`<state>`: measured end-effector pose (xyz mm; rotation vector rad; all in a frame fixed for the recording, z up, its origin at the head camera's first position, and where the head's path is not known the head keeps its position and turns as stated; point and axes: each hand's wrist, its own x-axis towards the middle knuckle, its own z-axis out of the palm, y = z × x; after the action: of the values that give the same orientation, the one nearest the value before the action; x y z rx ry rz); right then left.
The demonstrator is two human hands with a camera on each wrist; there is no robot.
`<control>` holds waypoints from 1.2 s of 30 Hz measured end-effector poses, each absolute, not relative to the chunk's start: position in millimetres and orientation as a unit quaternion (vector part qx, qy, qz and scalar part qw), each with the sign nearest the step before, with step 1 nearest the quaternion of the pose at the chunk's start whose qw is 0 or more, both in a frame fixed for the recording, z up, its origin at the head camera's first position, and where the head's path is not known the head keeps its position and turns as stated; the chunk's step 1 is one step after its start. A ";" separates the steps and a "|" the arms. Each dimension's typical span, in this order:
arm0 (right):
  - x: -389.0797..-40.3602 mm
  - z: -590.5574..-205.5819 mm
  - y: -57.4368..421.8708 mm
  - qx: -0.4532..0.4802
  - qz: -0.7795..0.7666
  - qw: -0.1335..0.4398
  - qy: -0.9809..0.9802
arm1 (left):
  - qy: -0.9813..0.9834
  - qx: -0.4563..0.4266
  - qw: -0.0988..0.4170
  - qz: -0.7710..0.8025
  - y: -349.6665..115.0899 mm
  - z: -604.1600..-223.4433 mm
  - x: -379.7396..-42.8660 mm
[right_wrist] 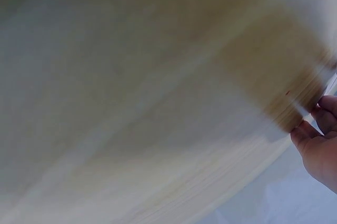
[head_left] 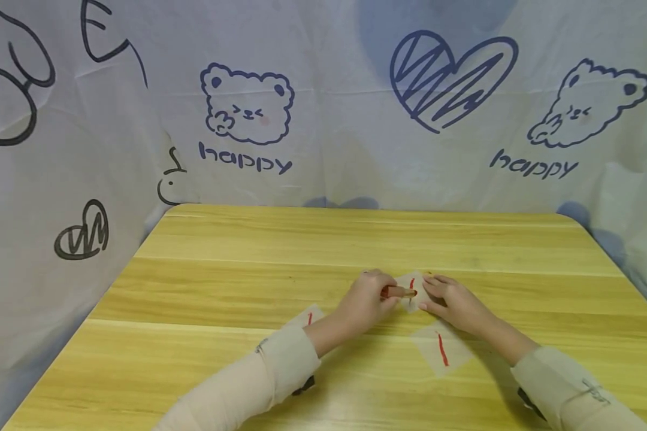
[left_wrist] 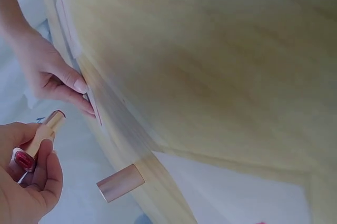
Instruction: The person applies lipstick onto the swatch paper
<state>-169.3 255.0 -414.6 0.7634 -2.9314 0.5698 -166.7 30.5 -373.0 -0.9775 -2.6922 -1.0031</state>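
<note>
In the head view my left hand (head_left: 362, 304) grips a gold lipstick (head_left: 399, 292), its red tip over a small whitish square of paper (head_left: 411, 281) bearing a red stroke. The left wrist view shows the lipstick (left_wrist: 44, 135) between thumb and fingers, a red end facing the camera. My right hand (head_left: 454, 304) rests at that paper's right edge, thumb and fingers spread apart and pressing it to the table. The right wrist view catches only part of the right hand (right_wrist: 318, 148), and the paper there is hard to make out.
A second marked paper (head_left: 442, 353) lies nearer, below the right hand. Another paper (head_left: 296, 320) with a red stroke is partly behind the left forearm. A metallic cap-like tube (left_wrist: 120, 183) stands on the wooden table (head_left: 237, 251). A printed cloth (head_left: 345, 137) hangs behind.
</note>
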 end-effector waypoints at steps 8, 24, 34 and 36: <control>-168.7 -414.9 255.3 0.245 0.188 0.026 -0.951 | -0.877 -0.308 0.053 -0.365 20.2 -369.3 -161.5; -170.1 -412.4 254.5 0.255 0.175 0.026 -0.951 | -0.850 -0.307 0.069 -0.422 -6.4 -380.4 -159.7; -169.7 -409.3 253.8 0.247 0.183 0.018 -0.951 | -0.834 -0.297 0.067 -0.460 -18.2 -386.1 -153.4; -169.7 -409.3 253.9 0.245 0.187 0.017 -0.951 | -0.833 -0.287 0.063 -0.469 -19.6 -387.7 -152.8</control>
<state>-169.7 253.9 -409.3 0.7599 -2.9560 0.5807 -152.8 -19.6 -387.7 -0.8664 -2.5168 -1.4160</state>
